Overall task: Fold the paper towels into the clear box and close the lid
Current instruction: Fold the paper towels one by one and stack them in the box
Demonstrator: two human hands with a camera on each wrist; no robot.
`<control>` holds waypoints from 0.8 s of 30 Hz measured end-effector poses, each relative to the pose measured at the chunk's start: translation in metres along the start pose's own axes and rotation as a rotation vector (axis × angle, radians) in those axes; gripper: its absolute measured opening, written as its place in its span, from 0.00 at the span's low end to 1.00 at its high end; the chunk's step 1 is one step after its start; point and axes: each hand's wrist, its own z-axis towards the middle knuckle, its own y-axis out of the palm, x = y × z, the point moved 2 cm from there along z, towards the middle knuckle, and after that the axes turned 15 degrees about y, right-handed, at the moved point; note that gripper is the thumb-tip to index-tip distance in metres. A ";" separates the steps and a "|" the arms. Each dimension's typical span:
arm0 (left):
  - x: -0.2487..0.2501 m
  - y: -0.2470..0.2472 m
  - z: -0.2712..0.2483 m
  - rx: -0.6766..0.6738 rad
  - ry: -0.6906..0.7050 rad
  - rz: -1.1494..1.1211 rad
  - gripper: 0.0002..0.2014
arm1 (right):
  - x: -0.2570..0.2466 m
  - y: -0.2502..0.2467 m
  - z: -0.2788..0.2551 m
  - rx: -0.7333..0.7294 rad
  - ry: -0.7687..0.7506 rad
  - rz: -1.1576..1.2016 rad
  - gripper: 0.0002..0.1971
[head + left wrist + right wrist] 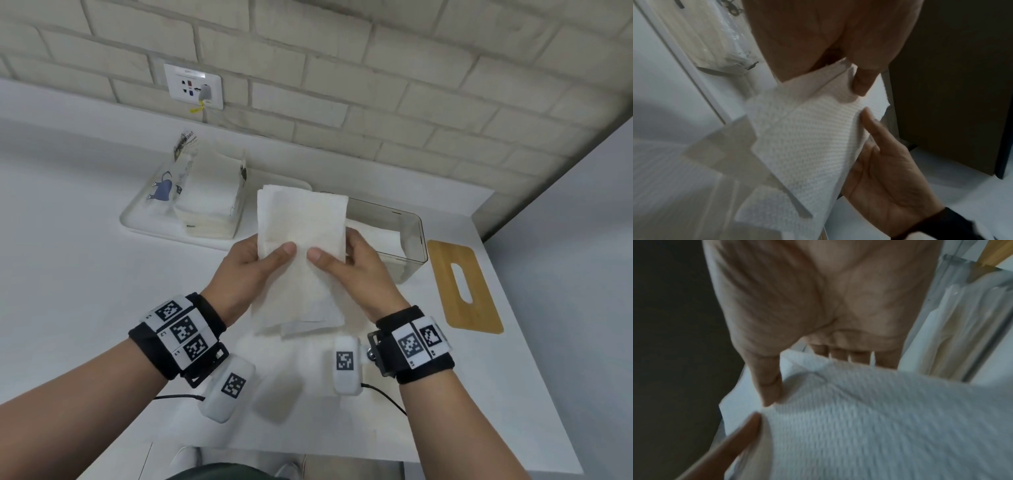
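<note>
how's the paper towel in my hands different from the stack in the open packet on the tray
The paper towel is held up off the table, pinched by the left hand and right hand; the stack lies flat in its packet. The towel is thin; the stack is thick. Both are white.

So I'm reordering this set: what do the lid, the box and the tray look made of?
The lid looks like bamboo or light wood, matte: honey colour, faint grain, a slot cut through. The box seems clear hard plastic or acrylic, glossy: towels show through its walls. The tray is smooth white, probably plastic, though enamelled metal can't be ruled out.
</note>
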 end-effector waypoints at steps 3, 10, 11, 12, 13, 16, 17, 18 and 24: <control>0.006 0.007 -0.001 -0.101 0.117 0.124 0.13 | 0.004 0.004 -0.015 -0.016 -0.133 0.047 0.14; -0.009 0.015 -0.004 -0.138 0.203 0.139 0.53 | 0.036 0.004 -0.040 0.174 -0.282 0.065 0.18; -0.013 0.016 -0.006 -0.135 0.155 0.182 0.53 | 0.045 0.007 -0.038 0.157 -0.236 0.057 0.21; -0.018 0.017 -0.007 -0.140 0.118 0.234 0.48 | 0.053 0.010 -0.035 0.138 -0.188 0.043 0.23; -0.022 0.017 -0.007 -0.152 0.090 0.278 0.40 | 0.061 0.012 -0.032 0.127 -0.149 0.022 0.24; -0.028 0.021 -0.008 -0.161 0.056 0.303 0.13 | 0.071 0.018 -0.030 0.121 -0.108 0.020 0.23; -0.026 0.023 -0.009 -0.152 0.073 0.282 0.10 | 0.068 0.018 -0.032 0.135 -0.127 0.032 0.22; -0.022 0.025 -0.009 -0.133 0.100 0.253 0.09 | 0.064 0.017 -0.035 0.155 -0.162 0.048 0.21; -0.014 0.030 -0.007 -0.111 0.122 0.165 0.18 | 0.051 0.010 -0.043 0.214 -0.229 0.125 0.21</control>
